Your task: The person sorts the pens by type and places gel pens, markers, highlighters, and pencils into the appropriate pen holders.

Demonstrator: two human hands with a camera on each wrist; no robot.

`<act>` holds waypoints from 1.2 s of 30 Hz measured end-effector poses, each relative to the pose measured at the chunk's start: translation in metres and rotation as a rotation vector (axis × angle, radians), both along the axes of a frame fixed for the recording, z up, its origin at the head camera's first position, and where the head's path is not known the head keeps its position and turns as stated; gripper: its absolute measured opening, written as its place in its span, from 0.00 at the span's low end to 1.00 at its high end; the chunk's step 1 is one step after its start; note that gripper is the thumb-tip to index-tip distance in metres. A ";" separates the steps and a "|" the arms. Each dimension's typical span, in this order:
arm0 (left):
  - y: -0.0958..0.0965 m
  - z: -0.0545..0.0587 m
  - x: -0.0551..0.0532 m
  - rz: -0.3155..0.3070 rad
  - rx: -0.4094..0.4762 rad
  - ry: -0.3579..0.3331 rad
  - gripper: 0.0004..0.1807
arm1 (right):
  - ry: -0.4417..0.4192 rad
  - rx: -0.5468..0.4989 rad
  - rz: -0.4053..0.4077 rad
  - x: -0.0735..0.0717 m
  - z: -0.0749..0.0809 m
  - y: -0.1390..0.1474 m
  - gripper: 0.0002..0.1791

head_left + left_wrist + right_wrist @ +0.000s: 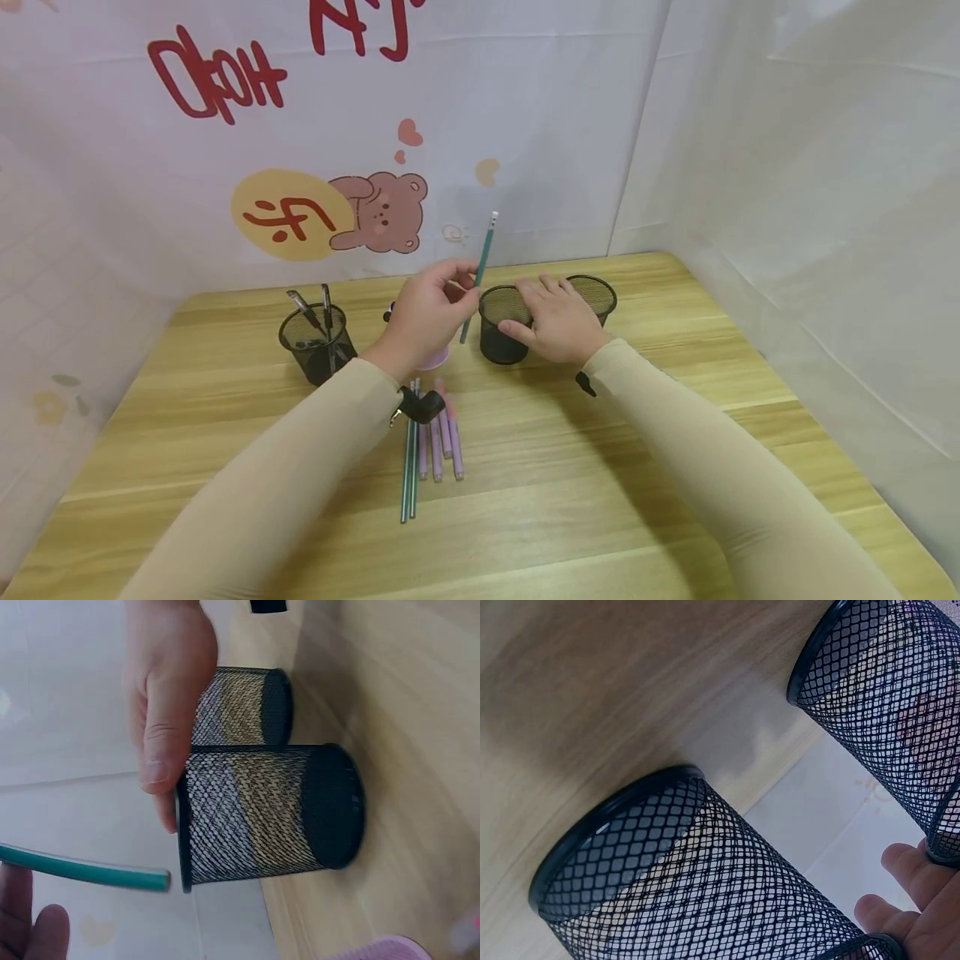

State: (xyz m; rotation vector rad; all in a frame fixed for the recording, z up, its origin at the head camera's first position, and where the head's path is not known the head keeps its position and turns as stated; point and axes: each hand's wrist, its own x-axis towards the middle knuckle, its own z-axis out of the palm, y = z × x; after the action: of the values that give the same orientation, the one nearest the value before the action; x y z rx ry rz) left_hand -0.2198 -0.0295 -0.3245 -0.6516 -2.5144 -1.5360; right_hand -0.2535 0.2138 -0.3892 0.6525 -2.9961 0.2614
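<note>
My left hand (438,304) pinches a green pencil (486,254) between thumb and fingers, its white eraser end up. In the left wrist view, the lower end of the pencil (135,877) is right at the rim of the nearer black mesh pen cup (255,817). My right hand (562,321) rests with straight, spread fingers over the rims of two pen cups standing side by side, the left cup (504,333) and the right cup (600,293). In the right wrist view, fingertips (904,862) show at the rims.
Two green pencils (408,467) and several purple pens (442,442) lie on the wooden table (540,517). A third mesh cup (315,350) at left holds black pens. Behind my left hand is a partly hidden pink container (435,360). A white printed curtain (525,125) stands behind.
</note>
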 end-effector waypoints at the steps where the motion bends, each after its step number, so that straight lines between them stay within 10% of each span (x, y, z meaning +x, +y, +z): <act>1: 0.003 0.001 -0.003 0.000 0.013 0.013 0.16 | -0.001 0.001 -0.002 0.000 0.000 0.000 0.51; 13: 0.026 -0.003 -0.032 0.020 0.041 0.149 0.15 | 0.012 -0.002 0.011 0.002 0.001 -0.001 0.48; 36: 0.027 -0.027 -0.032 0.026 -0.043 -0.041 0.22 | 0.016 0.019 0.000 0.002 0.001 -0.001 0.50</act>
State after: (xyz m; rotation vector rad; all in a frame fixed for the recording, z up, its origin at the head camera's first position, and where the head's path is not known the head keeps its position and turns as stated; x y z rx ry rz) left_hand -0.2518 -0.0030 -0.3511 -0.5957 -2.5818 -1.5064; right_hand -0.2515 0.2126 -0.3880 0.6535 -2.9871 0.2262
